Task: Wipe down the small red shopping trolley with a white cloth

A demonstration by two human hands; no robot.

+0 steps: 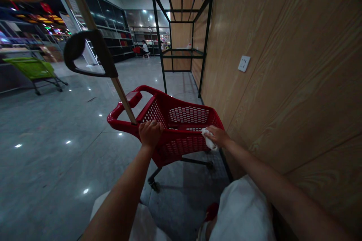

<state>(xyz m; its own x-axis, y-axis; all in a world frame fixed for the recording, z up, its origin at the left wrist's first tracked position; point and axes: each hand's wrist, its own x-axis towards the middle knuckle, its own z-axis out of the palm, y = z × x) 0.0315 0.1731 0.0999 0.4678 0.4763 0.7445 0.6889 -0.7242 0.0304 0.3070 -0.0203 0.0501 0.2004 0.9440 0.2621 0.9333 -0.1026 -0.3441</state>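
Observation:
A red plastic shopping cart (181, 147) with perforated basket walls stands before me on dark metal legs with casters. My left hand (151, 132) is closed around the rim of its near side, close to the handle end. At the other end of that side, my right hand (217, 135) grips a white cloth (209, 141) and presses it against the basket's edge. The undersides of both hands' fingers are partly hidden. A light wooden pole (123, 94) with a black looped handle piece (106, 51) slants down to the cart beside my left hand.
On the right runs a wood-panel wall (271, 94) with a white socket (244, 63). An empty dark metal rack frame (205, 45) stands behind the cart. Farther left is a green shopping cart (31, 67) on the grey tiled floor (70, 162). A person (145, 47) crouches far back.

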